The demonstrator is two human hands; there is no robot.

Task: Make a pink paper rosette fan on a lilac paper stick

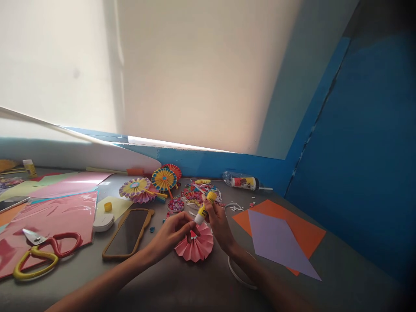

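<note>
In my right hand is a yellow glue stick, tilted with its white end down to the left. My left hand is closed, its thumb and fingertips drawn together right at that white end. Whatever is between those fingers is too small or hidden to make out. Below both hands a pink pleated paper rosette lies on the table, its centre partly covered by my left fingers. A loose yellow cap rests by a small white case to the left.
Red-and-yellow scissors and a phone lie left. Finished paper rosettes, colourful paper scraps and a plastic bottle are at the back. Orange and lilac sheets lie right, near a blue wall.
</note>
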